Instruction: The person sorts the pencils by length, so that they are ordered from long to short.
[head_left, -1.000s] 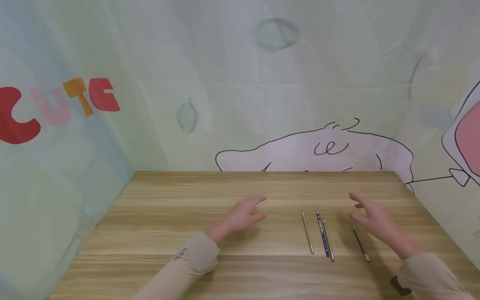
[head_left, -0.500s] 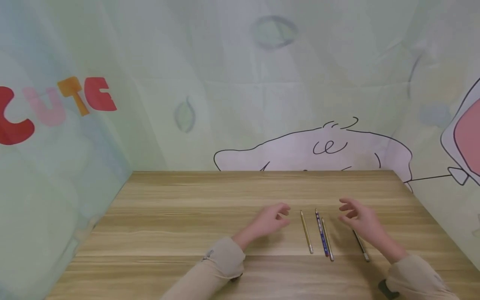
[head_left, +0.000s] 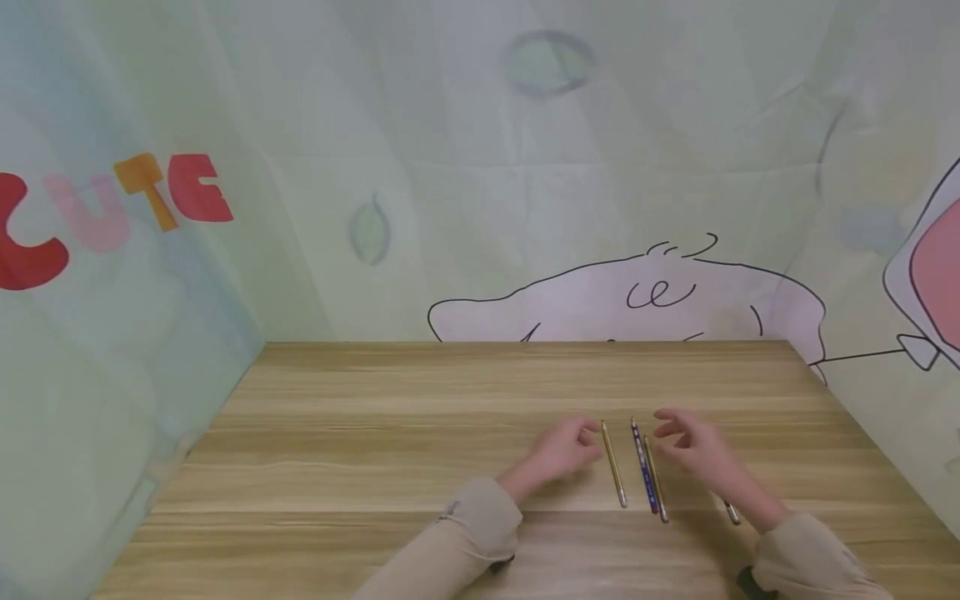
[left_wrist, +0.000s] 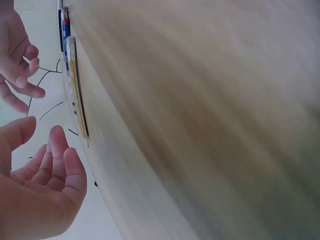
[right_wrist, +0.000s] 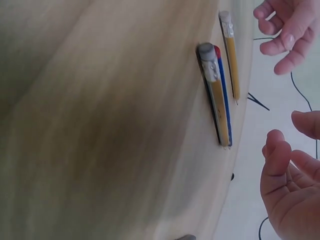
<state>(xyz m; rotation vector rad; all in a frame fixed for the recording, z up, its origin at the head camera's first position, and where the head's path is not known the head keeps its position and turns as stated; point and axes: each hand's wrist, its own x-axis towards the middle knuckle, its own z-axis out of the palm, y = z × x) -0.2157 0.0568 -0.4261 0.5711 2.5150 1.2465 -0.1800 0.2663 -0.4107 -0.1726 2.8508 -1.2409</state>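
Several pencils lie on the wooden table. In the head view my left hand hovers just left of a yellow pencil, thumb and fingers apart with nothing between them. A blue patterned pencil and a second yellow pencil lie side by side in the middle. Just right of that pair is my right hand, its fingers loosely bent around nothing. Under the right forearm a dark pencil is mostly hidden. The right wrist view shows grey erasers on the yellow pencils.
The wooden table reaches back to a pale fabric backdrop with a line-drawn figure. Coloured letters are printed on the backdrop's left side.
My left hand has moved right, up beside the left yellow pencil. The right hand has moved left over the dark pencil, toward the middle pair. The pencils have stayed in place.
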